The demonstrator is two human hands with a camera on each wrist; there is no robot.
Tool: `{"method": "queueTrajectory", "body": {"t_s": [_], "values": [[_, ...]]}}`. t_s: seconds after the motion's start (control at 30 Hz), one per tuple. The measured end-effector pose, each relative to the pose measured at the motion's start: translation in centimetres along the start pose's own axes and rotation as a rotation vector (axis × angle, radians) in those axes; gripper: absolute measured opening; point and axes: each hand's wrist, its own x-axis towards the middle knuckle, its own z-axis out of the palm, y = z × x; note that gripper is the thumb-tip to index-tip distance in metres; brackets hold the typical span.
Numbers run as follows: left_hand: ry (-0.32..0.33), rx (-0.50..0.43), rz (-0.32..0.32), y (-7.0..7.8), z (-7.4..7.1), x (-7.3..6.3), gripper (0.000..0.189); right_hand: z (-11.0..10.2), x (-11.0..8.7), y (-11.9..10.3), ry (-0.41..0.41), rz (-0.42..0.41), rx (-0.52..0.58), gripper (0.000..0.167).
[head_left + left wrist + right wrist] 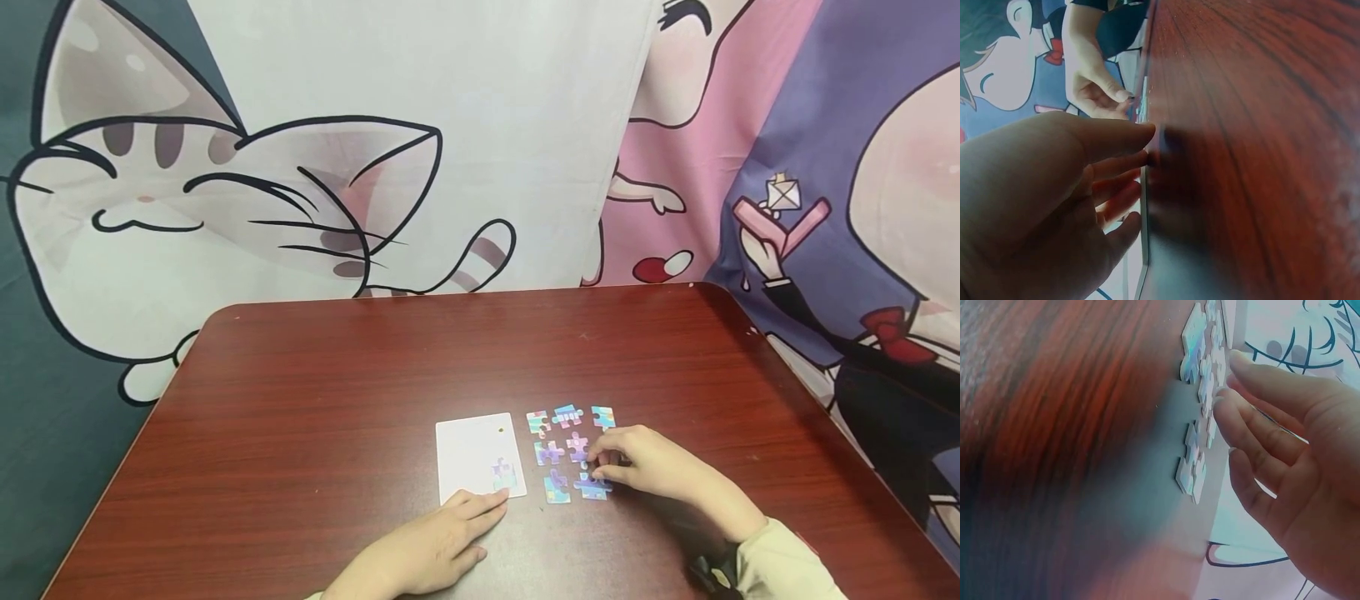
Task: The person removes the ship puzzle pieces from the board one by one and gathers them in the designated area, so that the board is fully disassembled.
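Observation:
A thin white board lies on the table, with a purple-and-blue jigsaw piece at its lower right corner. My left hand rests at the board's near edge, fingers extended and touching it. To the right of the board several colourful jigsaw pieces lie in loose rows. Over their right side hovers my right hand, its fingers bent and the thumb apart from them. In the right wrist view the fingertips are close beside the pieces; no piece shows between them.
The red-brown wooden table extends away beyond the board and pieces. Behind its far edge hangs a cloth printed with cartoon figures. A dark object sits beside the right sleeve.

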Motion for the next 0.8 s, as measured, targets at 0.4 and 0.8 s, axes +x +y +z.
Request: {"method": "queueTrajectory", "body": {"t_s": [0.4, 0.8], "values": [[-0.006, 0.009, 0.001, -0.1, -0.2, 0.0, 0.050, 1.2, 2.5, -0.9, 0.021, -0.021, 0.043, 0.025], [-0.008, 0.004, -0.005, 0.0, -0.1, 0.0, 0.050, 1.7, 6.0, -2.8, -0.052, -0.061, 0.056, 0.023]]}}
